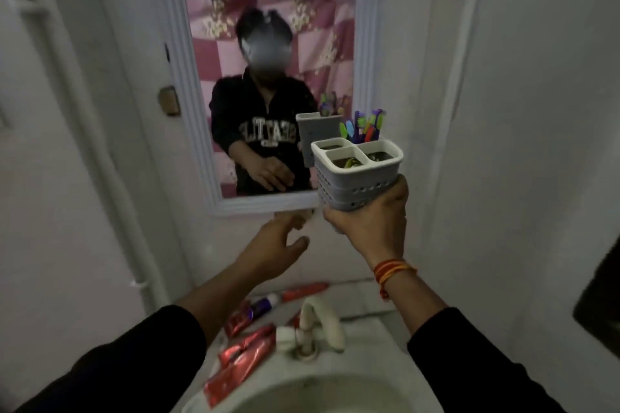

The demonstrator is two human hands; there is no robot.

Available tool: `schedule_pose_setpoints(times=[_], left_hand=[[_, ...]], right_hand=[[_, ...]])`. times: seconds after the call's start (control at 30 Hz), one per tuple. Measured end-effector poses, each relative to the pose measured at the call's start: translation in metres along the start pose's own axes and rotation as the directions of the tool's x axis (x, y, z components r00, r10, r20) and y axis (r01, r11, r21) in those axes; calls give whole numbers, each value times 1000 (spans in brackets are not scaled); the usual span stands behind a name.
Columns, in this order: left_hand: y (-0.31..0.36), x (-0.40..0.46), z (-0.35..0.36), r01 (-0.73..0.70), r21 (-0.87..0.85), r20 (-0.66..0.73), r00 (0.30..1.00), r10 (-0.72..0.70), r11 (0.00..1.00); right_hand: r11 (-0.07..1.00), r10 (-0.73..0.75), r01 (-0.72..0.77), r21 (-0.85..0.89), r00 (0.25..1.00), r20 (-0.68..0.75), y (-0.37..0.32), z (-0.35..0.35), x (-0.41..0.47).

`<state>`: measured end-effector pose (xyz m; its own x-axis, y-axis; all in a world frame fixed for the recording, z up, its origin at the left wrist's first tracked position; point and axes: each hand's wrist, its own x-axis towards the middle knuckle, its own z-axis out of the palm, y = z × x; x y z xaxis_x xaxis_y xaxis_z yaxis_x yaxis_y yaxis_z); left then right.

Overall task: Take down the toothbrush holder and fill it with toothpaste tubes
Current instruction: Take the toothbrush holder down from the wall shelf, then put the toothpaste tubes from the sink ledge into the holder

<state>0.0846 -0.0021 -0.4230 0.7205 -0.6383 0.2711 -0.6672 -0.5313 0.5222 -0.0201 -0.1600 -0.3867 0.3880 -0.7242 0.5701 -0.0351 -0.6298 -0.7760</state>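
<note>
Two hands: both raised in front of the mirror (268, 84), dark sleeves pushed back from the wrists.
Right hand (367, 221): clenched around the bottom of the toothbrush holder (357, 174), fingers cupping its base from below; red and orange threads (391, 270) circle the wrist.
Left hand (276, 246): released, fingers loosely spread, grasping nothing, just below the mirror's lower frame and beside the right hand.
Toothbrush holder: grey, perforated sides, white rim, three compartments visible from above, dark inside; held upright at the mirror's lower right corner, well above the sink (322, 392).
Holder contents: something small and yellowish shows in the front compartment; what it is cannot be told.
Toothbrushes (364, 126): a cluster of bright handles and heads, purple, blue, green and red, standing just behind the holder at the mirror's right edge; what they stand in is hidden.
Toothpaste tubes (246, 350): several red tubes lie on the sink's left ledge, overlapping; one with a purple and white end and another red one lie further back, toward the wall under the mirror.
Tap (318, 325): white, curved spout, at the back of the sink, just right of the tubes.
Mirror: white moulded frame on a pale wall; it reflects the person, the holder and a pink checked cloth.
</note>
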Motion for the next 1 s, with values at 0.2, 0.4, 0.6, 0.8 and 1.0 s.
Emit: schedule_pose_setpoints(times=[0.2,0.4,0.6,0.8,1.0], left_hand=[[-42,-5,65,245,-12,229,944,-236,969],[-48,21,110,300,159,394,854,-339,941],[-62,48,144,226,392,522,743,-418,892],[-74,59,161,193,438,578,687,-440,878],[-94,56,180,236,336,503,774,-385,912]], right_hand=[[983,170,-163,-80,981,92,109,27,-59],[955,295,-280,-96,929,224,192,39,-107],[931,358,-360,-53,880,312,226,47,-151],[919,353,-394,18,841,410,246,50,-179],[876,369,-469,115,803,467,248,46,-184]])
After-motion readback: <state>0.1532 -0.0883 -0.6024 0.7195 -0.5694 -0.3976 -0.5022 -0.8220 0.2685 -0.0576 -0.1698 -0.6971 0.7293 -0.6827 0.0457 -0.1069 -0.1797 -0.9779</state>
